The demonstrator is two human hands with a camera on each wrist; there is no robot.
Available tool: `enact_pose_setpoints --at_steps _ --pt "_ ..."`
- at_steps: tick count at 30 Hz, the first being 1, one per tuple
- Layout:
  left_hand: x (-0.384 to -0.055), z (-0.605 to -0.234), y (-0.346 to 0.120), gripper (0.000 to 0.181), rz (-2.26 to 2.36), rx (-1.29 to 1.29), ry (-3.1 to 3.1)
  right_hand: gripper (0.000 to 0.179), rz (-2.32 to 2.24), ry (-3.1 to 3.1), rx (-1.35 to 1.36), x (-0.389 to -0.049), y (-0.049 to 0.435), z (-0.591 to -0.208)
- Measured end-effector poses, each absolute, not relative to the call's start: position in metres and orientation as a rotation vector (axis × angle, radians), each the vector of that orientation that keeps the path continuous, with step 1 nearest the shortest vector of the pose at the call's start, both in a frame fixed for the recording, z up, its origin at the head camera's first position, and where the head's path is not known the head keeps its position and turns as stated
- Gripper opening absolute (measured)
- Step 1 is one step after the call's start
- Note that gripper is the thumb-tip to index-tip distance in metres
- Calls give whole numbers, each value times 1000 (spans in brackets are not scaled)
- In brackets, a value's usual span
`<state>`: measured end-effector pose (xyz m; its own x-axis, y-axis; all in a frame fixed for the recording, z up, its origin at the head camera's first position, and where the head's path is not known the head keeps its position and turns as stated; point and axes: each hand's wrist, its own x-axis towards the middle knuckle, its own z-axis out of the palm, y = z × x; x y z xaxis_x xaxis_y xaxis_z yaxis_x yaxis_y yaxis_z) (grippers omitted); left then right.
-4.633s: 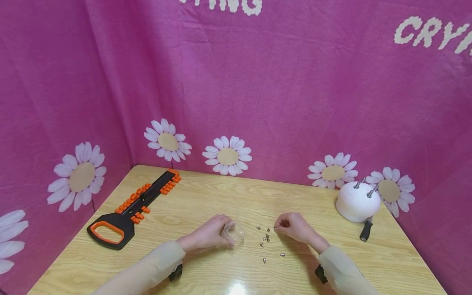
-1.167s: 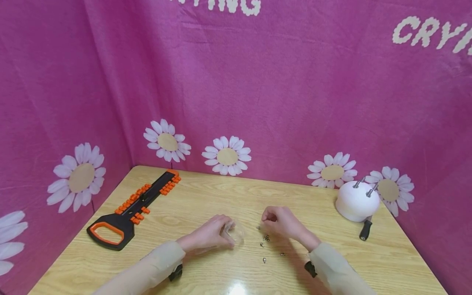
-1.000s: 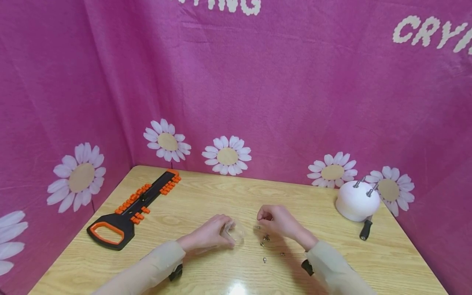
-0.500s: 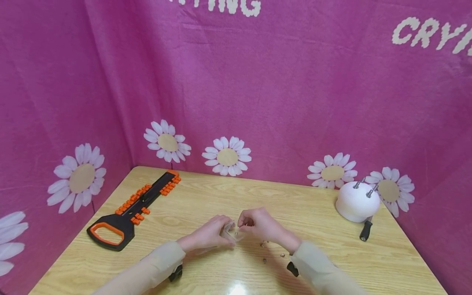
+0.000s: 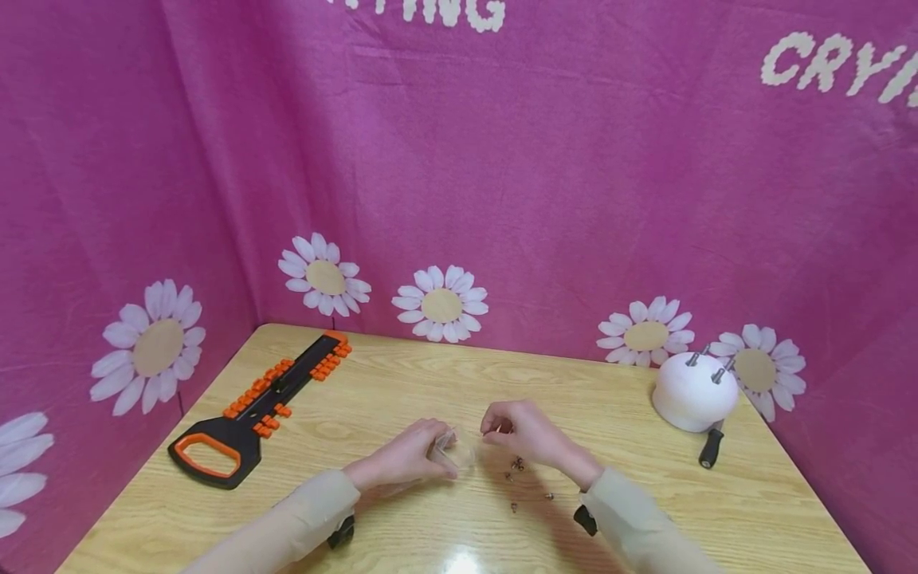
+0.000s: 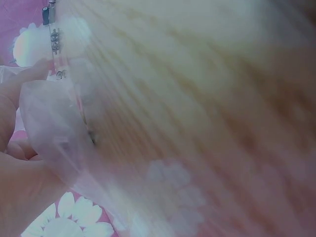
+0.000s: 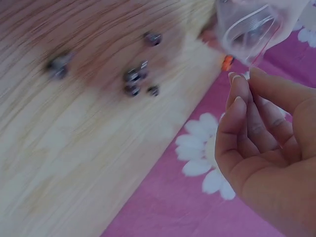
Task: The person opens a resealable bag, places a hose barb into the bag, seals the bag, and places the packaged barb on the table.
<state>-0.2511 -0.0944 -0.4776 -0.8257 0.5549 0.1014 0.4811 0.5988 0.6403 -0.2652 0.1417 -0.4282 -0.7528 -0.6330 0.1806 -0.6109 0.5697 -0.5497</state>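
My left hand (image 5: 412, 456) grips a clear zip-lock plastic bag (image 5: 462, 450), its mouth toward the right. In the right wrist view the bag (image 7: 247, 34) has small metal pieces inside. My right hand (image 5: 527, 430) hovers just right of the bag, fingers loosely bent. Nothing shows between its fingertips (image 7: 239, 100) in the right wrist view. Below that hand, several small metal screws (image 5: 519, 463) lie scattered on the wooden table; one screw (image 5: 513, 507) is nearer me and another screw (image 5: 549, 496) farther right.
A black tool holder with orange clips (image 5: 287, 383) lies at the left, its handle (image 5: 215, 454) toward me. At the back right stands a white dome (image 5: 694, 395) with metal posts, a black-handled screwdriver (image 5: 712, 448) beside it. A pink flowered cloth (image 5: 459, 175) hangs behind the table.
My right hand has gone from the screws left to the bag's mouth, then drawn back a little right. Fewer screws show on the table. The left hand and bag have stayed put.
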Motion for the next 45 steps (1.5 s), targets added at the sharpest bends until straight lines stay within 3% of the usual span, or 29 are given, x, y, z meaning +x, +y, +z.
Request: enact_pose_setpoints --at_steps 20,45 --pt "-253 -480 -93 38 1065 878 2689 6 -945 2756 -943 -284 174 -465" --pt "-253 -477 -93 41 1071 867 2677 8 -888 2827 -1064 -281 164 -452"
